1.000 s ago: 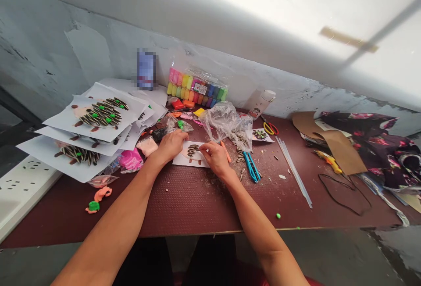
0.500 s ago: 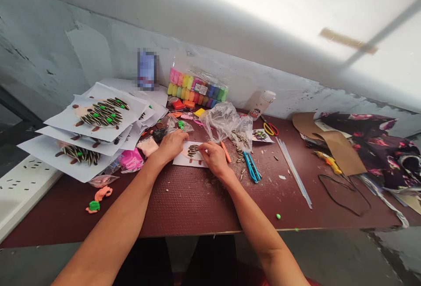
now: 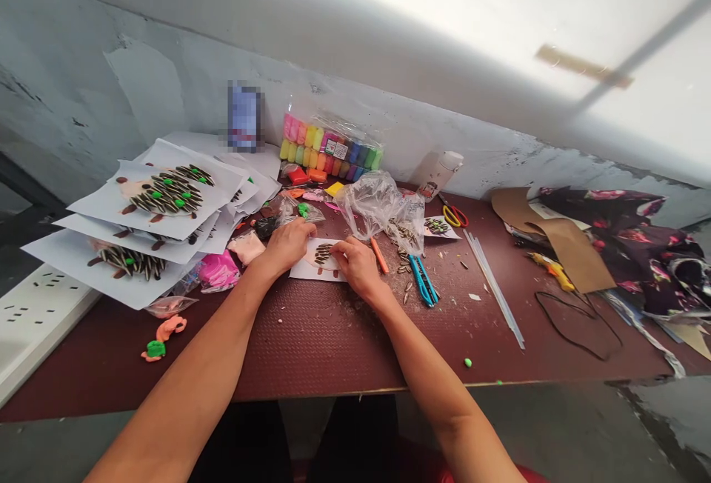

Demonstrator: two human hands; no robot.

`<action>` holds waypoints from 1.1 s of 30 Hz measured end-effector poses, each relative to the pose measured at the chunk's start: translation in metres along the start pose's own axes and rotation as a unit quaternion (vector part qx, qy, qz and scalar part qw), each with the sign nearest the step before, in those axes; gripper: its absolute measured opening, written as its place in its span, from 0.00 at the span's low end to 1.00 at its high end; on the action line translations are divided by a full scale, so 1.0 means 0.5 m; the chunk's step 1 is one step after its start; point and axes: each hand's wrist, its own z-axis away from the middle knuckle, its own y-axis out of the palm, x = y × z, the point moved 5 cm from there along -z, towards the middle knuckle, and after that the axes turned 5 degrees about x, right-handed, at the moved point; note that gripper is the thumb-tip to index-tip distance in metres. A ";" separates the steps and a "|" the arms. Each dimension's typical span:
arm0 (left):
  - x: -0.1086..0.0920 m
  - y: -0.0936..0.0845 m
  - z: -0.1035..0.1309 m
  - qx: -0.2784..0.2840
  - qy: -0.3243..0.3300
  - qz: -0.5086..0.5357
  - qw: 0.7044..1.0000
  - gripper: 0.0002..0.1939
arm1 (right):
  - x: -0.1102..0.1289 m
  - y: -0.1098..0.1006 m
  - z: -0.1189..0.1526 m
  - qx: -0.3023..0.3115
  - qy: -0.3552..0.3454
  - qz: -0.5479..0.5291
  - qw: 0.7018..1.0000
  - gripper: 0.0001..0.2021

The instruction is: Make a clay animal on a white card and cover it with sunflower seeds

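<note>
A white card (image 3: 303,270) with a pale clay shape lies on the dark red table, between my hands. Dark striped seeds (image 3: 323,253) stand in rows on the shape, and brown clay bits sit along its lower edge. My left hand (image 3: 289,242) rests at the card's upper left, its fingers bent together; what they hold, if anything, is hidden. My right hand (image 3: 355,264) is at the card's right side with its fingertips pinched beside the seeds; anything between them is too small to make out. Loose seeds (image 3: 404,235) spill from a clear plastic bag (image 3: 369,201) beyond my right hand.
Stacked cards with seed hedgehogs (image 3: 167,198) stand at the left, near pink clay (image 3: 218,270). A teal cutter (image 3: 424,281), an orange stick (image 3: 379,254), scissors (image 3: 455,216), a bottle (image 3: 441,175), clear glue sticks (image 3: 494,290) and a yellow glue gun (image 3: 552,270) lie rightward.
The whole view has shifted slightly, moving the scene a little to the left. My hands stay around the card in nearly the same pose.
</note>
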 end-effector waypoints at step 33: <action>0.011 0.006 -0.003 -0.013 0.006 0.002 1.000 0.17 | -0.150 -0.109 0.037 -0.018 0.183 0.026 0.983 0.07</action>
